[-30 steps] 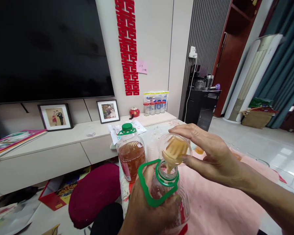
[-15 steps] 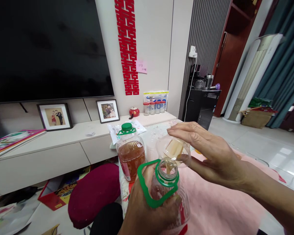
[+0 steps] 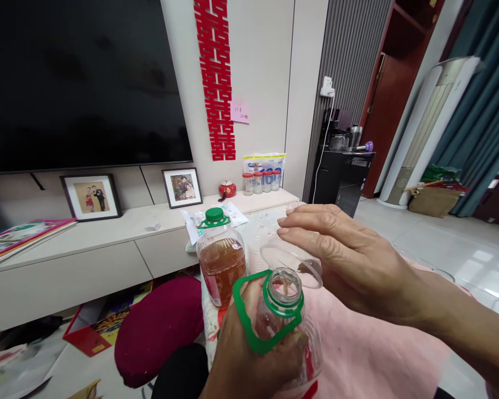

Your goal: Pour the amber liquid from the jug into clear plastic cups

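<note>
My left hand (image 3: 249,354) is wrapped round a clear plastic bottle (image 3: 289,332) with a green neck ring and loop handle (image 3: 249,318); its mouth is uncapped. My right hand (image 3: 349,260) holds a clear plastic cup (image 3: 291,260) tipped steeply over the bottle's mouth, with only a trickle of amber liquid at its rim. A second bottle (image 3: 221,260), full of amber liquid and closed with a green cap, stands upright just behind to the left.
A pink cloth (image 3: 366,343) covers the table under my hands. A maroon cushion (image 3: 158,327) lies on the floor to the left. Behind are a low TV cabinet (image 3: 108,249) with photo frames, jars (image 3: 261,182) and a black TV (image 3: 79,83).
The cup has tipped further and the amber liquid in it has drained into the bottle; it now looks almost empty. My left hand and the bottle stayed put.
</note>
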The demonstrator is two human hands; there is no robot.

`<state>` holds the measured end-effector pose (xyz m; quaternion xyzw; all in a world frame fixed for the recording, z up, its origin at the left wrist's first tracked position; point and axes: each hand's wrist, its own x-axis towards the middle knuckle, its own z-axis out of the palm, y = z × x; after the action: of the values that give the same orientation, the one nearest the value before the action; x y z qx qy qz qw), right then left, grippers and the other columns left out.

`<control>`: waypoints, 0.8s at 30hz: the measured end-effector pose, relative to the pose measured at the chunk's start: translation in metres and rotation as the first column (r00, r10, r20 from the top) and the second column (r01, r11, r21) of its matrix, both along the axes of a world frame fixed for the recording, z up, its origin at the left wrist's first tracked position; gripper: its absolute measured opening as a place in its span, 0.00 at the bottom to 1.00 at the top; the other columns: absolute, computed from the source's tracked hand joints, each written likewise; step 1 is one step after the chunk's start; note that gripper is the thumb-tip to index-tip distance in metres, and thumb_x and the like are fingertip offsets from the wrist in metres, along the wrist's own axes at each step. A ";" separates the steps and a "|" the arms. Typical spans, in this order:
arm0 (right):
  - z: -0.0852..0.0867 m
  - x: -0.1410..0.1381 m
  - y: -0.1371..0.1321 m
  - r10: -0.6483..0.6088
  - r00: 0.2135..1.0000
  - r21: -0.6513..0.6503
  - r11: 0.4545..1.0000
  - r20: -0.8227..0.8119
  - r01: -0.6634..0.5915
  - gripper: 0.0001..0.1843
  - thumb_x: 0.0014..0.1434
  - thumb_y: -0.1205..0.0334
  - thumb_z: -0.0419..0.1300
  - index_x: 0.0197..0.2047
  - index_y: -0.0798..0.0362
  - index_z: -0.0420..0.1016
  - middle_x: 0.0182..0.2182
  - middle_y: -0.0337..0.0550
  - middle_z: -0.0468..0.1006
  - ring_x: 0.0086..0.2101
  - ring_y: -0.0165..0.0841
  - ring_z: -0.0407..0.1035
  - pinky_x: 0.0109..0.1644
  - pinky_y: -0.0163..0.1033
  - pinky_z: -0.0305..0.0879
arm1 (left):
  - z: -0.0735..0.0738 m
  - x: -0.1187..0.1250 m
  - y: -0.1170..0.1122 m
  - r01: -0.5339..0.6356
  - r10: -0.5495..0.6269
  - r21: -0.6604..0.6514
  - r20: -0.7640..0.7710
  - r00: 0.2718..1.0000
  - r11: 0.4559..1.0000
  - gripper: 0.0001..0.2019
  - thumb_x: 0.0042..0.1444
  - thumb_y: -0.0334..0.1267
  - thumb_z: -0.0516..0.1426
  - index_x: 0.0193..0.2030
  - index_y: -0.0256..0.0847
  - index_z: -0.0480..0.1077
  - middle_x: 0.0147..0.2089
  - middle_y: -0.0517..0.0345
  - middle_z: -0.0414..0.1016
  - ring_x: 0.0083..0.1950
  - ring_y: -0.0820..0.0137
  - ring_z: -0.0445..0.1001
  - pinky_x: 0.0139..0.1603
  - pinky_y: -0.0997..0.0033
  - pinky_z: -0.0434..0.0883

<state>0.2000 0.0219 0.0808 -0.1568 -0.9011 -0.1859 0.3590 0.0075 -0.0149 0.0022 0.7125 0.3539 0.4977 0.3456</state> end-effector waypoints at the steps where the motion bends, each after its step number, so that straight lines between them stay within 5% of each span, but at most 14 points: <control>1: 0.000 0.000 -0.001 -0.008 1.000 0.013 1.000 0.006 0.008 0.20 0.69 0.78 0.54 0.62 0.62 0.71 0.57 0.55 0.76 0.61 0.38 0.67 0.68 0.45 0.66 | 0.001 0.000 0.000 -0.007 0.007 0.006 -0.004 1.000 1.000 0.07 0.48 0.33 0.58 0.29 0.42 0.61 0.31 0.61 0.70 0.34 0.68 0.71 0.35 0.69 0.69; 13: 0.005 -0.002 -0.007 -0.043 0.995 0.108 0.994 0.089 0.033 0.22 0.68 0.79 0.55 0.63 0.63 0.72 0.60 0.56 0.77 0.63 0.45 0.67 0.70 0.57 0.64 | -0.004 0.001 0.004 -0.049 0.067 0.162 -0.104 0.992 0.986 0.10 0.49 0.29 0.56 0.27 0.43 0.56 0.27 0.63 0.66 0.31 0.71 0.69 0.31 0.70 0.67; 24: 0.003 -0.003 -0.007 -0.082 0.993 0.123 0.990 0.080 0.072 0.21 0.69 0.78 0.54 0.63 0.60 0.71 0.59 0.54 0.78 0.62 0.44 0.68 0.70 0.58 0.64 | -0.008 0.000 -0.001 -0.104 0.108 0.052 -0.072 0.992 0.993 0.08 0.49 0.32 0.58 0.29 0.43 0.60 0.30 0.63 0.68 0.32 0.70 0.67 0.34 0.68 0.66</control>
<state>0.1970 0.0153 0.0840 -0.1614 -0.8960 -0.2600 0.3217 0.0077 -0.0164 -0.0062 0.7190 0.3918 0.4966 0.2879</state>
